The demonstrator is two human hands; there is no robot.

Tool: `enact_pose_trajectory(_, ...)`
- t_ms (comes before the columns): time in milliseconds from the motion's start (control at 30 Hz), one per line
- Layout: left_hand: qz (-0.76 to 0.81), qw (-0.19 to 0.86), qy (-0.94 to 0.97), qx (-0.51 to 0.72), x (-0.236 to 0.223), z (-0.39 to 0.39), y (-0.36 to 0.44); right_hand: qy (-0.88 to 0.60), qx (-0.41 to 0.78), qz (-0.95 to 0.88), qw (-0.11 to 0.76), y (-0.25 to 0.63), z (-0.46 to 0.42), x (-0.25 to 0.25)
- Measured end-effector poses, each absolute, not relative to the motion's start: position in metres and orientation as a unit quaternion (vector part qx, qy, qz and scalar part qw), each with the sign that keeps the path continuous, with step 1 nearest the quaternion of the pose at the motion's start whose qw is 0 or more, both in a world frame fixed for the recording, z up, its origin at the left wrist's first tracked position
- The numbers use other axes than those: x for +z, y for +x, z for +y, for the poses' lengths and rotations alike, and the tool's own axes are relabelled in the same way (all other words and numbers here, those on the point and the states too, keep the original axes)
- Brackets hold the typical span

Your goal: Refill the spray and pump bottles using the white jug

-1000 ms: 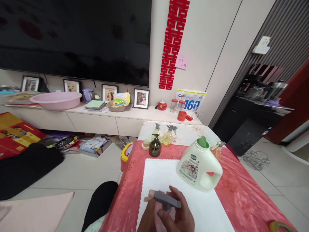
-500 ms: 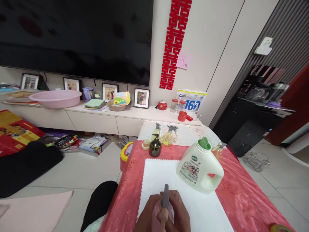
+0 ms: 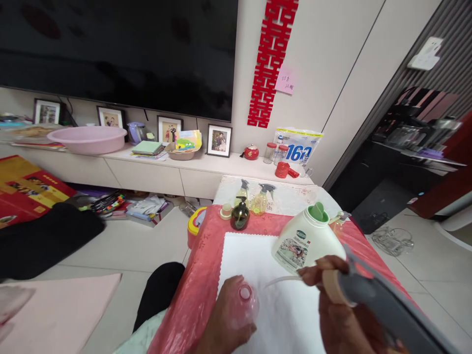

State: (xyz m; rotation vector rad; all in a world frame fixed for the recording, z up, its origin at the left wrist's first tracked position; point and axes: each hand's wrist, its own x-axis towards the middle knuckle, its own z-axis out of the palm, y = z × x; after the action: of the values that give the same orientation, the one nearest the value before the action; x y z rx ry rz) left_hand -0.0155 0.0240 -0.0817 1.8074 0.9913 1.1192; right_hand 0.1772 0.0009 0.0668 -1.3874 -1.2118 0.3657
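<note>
My left hand [image 3: 223, 322] is wrapped round a small clear pink bottle [image 3: 244, 304] whose open neck points up, standing on a white mat [image 3: 258, 265]. Close to the camera, my right hand [image 3: 342, 314] grips a grey spray head [image 3: 376, 300] with a tan collar. Its thin clear dip tube [image 3: 280, 281] hangs out of the bottle, pointing left. A white detergent jug [image 3: 308, 241] with a green cap stands just behind my right hand.
The red table [image 3: 201, 290] also holds a dark pump bottle [image 3: 239, 215], two spray bottles [image 3: 258, 199] and a small cap [image 3: 225, 211]. A yellow-lidded tub [image 3: 195, 226] stands on the floor at the table's left. A low cabinet [image 3: 147, 174] with photo frames and a pink basin [image 3: 87, 139] runs along the wall.
The spray head was on the bottle and being turned. My right hand has now lifted it up and to the right, and the dip tube is out of the open neck.
</note>
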Motion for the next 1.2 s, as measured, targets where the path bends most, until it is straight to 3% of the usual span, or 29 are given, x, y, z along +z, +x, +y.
enact_pose_trajectory(133, 0.389, 0.364, 0.721, 0.443, -0.114, 0.032, -0.014, -0.671, 0.145, -0.556, 0.468, 0.186, 0.031, 0.050)
enact_pose_trajectory(300, 0.375, 0.319, 0.743, 0.453, -0.117, 0.016, -0.014, -0.736, 0.143, -0.597, 0.285, 0.182, 0.046, 0.009)
enact_pose_trajectory(600, 0.358, 0.309, 0.755, 0.454, -0.108, 0.013, -0.014, -0.750, 0.151, -0.620, 0.177, 0.173, 0.084, -0.047)
enact_pose_trajectory(767, 0.376, 0.336, 0.743, 0.441, -0.110, 0.014, -0.014, -0.720, 0.101, -0.649, 0.225, 0.165, 0.080, -0.056)
enact_pose_trajectory(933, 0.384, 0.357, 0.731, 0.437, -0.110, 0.014, -0.015, -0.653, -0.030, -0.652, 0.384, 0.182, 0.037, -0.011)
enact_pose_trajectory(1067, 0.374, 0.342, 0.739, 0.444, -0.109, 0.015, -0.014, -0.635, -0.189, -0.536, 0.523, 0.224, -0.003, 0.035)
enact_pose_trajectory(1133, 0.377, 0.339, 0.737, 0.446, -0.109, 0.015, -0.014, -0.635, -0.205, -0.431, 0.607, 0.251, -0.015, 0.045)
enact_pose_trajectory(1200, 0.381, 0.342, 0.736, 0.443, -0.108, 0.015, -0.013, -0.686, -0.149, -0.364, 0.612, 0.275, -0.021, 0.043)
